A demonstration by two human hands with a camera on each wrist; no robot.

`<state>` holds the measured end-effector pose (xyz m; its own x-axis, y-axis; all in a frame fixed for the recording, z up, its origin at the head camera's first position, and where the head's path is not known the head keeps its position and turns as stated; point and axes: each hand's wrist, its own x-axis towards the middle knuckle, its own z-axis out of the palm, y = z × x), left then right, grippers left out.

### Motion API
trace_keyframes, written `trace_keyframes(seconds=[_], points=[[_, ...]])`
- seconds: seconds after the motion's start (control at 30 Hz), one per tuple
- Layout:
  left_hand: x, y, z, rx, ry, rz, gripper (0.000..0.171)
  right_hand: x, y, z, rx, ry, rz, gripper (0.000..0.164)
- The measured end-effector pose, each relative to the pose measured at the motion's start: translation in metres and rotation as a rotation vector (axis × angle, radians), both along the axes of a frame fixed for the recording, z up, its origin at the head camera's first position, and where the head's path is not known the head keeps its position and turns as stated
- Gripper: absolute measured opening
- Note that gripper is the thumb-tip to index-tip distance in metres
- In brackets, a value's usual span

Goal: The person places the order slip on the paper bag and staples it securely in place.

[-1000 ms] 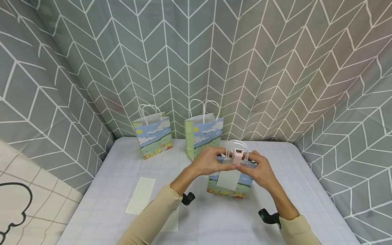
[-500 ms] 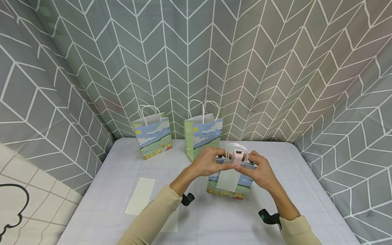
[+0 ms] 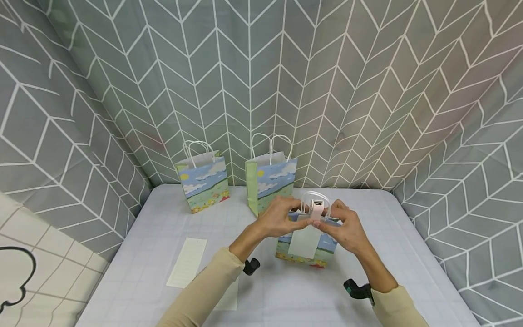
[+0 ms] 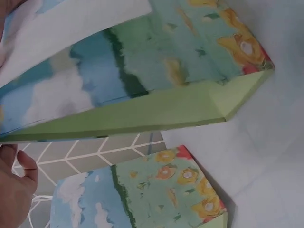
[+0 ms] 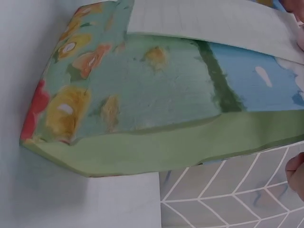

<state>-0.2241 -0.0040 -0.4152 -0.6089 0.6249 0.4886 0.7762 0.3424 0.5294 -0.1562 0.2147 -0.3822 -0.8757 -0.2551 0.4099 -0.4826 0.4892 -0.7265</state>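
A paper gift bag (image 3: 325, 243) printed with sky and flowers stands upright, slightly tilted, near the table's middle. A pale paper slip (image 3: 304, 241) hangs down its front. At the bag's top edge sits a small pink stapler (image 3: 317, 210), its dark-slotted end facing up, between white handles. My left hand (image 3: 279, 217) and right hand (image 3: 346, 228) squeeze it from both sides, thumbs in front meeting at its lower end, fingers behind. In the left wrist view, curled fingers (image 4: 18, 187) show behind the bag (image 4: 156, 71). The stapler's lower part is hidden by thumbs.
Two similar bags, one at back left (image 3: 204, 184) and one at back centre (image 3: 273, 179), stand upright with handles raised. A pale slip (image 3: 188, 262) lies on the table's left, and another (image 3: 227, 297) is partly under my left sleeve. A patterned curtain (image 3: 261, 81) hangs behind.
The bag's white handles and the stapler have sunk very slightly. Both hands keep almost the same place and grip; the other bags and slips have not moved.
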Motion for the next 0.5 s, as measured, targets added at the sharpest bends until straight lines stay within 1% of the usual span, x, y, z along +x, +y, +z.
trace_keyframes(seconds=[0.1, 0.23, 0.33, 0.5], points=[[-0.002, 0.001, -0.004, 0.038, 0.029, -0.032, 0.015, 0.000, 0.000, -0.001, -0.012, 0.011, 0.014, 0.015], [-0.003, 0.001, -0.004, 0.070, 0.030, -0.065, 0.017, -0.003, 0.003, -0.004, 0.001, -0.004, 0.012, 0.015], [-0.003, 0.001, -0.003, 0.059, 0.030, -0.053, 0.021, -0.010, 0.008, -0.012, 0.016, -0.019, 0.002, 0.015], [-0.001, 0.000, -0.003, 0.012, 0.002, 0.000, 0.025, -0.021, 0.016, -0.028, 0.038, -0.038, -0.015, 0.014]])
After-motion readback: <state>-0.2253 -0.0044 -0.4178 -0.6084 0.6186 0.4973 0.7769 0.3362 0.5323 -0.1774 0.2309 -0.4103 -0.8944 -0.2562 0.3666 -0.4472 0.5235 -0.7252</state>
